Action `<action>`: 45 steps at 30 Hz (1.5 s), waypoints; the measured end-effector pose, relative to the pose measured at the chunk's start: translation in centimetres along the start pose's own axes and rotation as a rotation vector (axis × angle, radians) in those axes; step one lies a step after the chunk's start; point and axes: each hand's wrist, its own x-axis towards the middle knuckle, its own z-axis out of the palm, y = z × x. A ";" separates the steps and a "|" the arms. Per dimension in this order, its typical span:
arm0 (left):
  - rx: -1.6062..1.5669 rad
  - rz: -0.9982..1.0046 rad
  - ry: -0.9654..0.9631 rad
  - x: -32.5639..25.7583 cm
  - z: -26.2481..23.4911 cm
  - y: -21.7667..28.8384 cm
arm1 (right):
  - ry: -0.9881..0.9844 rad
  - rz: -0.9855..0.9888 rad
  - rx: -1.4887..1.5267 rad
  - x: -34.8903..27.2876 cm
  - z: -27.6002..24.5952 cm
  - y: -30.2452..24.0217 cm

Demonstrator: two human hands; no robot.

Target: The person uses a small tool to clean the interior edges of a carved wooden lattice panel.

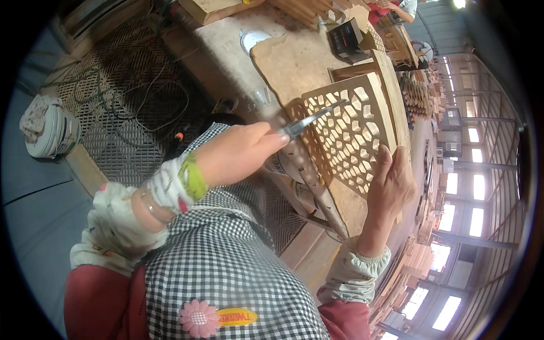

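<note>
Checked apron (221,260) to pierced panel (344,137): handling

Left hand (238,153): grip closed around the handle of a bladed tool (310,119). Tip overlaps the panel face; contact cannot be confirmed. Right hand (392,184): grip clasping the right-hand edge of the pierced panel, which is tilted over the counter (224,48). Probably light, stiff wood; bridges between openings look fragile. Hold by the solid border. Beyond: dark box (344,38).

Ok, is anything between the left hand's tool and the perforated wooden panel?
Nothing visible stands between them: the tapered hand tool in the left hand overlaps the perforated wooden panel in this view, though I can't tell whether they touch. The right hand holds the panel's edge, apart from the tool.
</note>
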 end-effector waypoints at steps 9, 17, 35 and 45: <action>0.257 0.293 0.143 -0.7 0.3 1.9 | -0.002 -0.003 -0.011 -0.7 -0.5 -1.1; 0.317 0.245 0.121 0.8 1.1 1.7 | -0.002 -0.020 0.012 -1.1 -0.6 -0.9; -0.571 -0.224 -0.382 1.0 0.1 0.5 | 0.007 -0.066 0.077 -2.6 -0.4 1.2; -0.591 -0.213 -0.449 1.8 -0.4 -0.4 | -0.005 -0.055 0.089 -3.5 -0.4 2.2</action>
